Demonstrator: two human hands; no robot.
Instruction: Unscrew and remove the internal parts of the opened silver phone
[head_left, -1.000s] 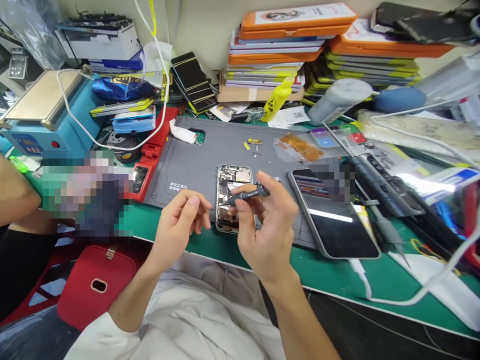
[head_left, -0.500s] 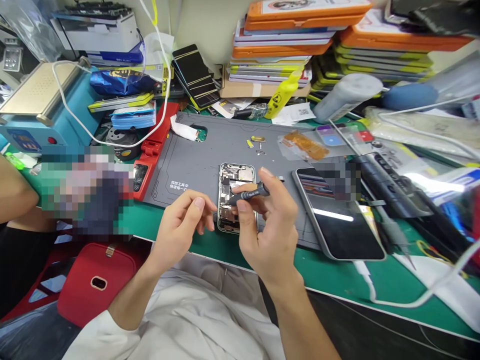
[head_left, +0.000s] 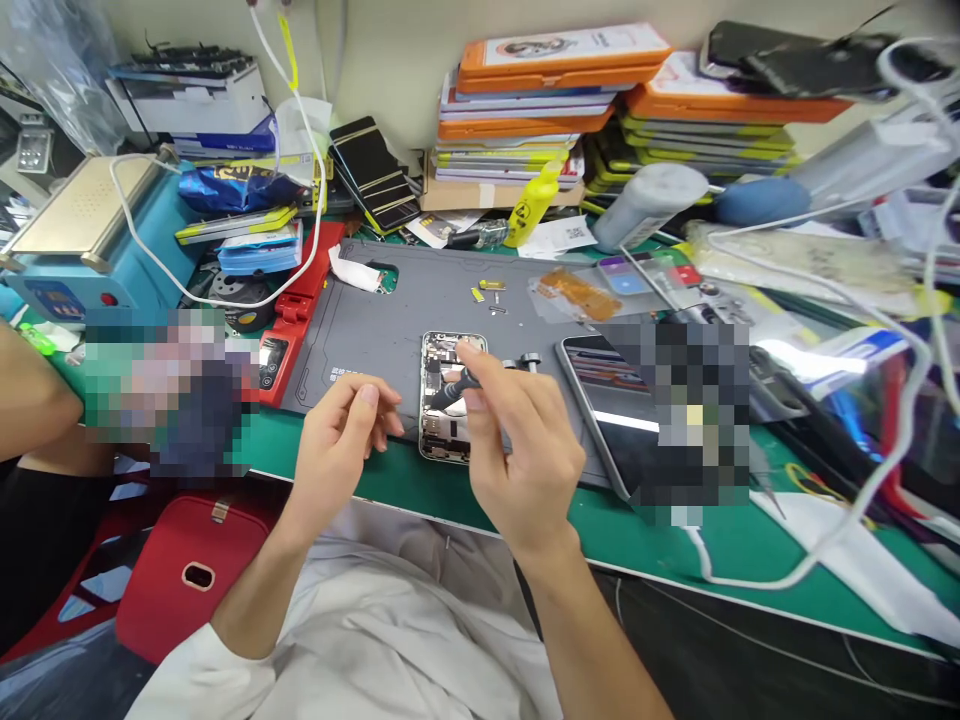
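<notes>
An opened phone [head_left: 442,430] with its insides showing lies on a grey work mat [head_left: 382,320]. My right hand [head_left: 517,450] pinches a small dark screwdriver [head_left: 450,388], whose tip points down-left over the phone's upper half. My left hand [head_left: 341,430] hovers just left of the phone with its fingers curled and thumb against the fingertips; whether it holds anything is not visible. A few tiny yellow and metal parts [head_left: 487,292] lie on the mat farther back.
A phone screen [head_left: 600,400] lies face up right of the opened phone. Stacked orange and yellow cases [head_left: 540,90] line the back wall. A blue heating machine [head_left: 75,230] and a red clamp [head_left: 300,290] stand left. White cables [head_left: 825,520] cross the green mat. Another person's arm [head_left: 30,390] rests far left.
My right hand has turned the screwdriver tip lower toward the phone and closed more around it. The view has shifted slightly right. My left hand stays curled beside the phone.
</notes>
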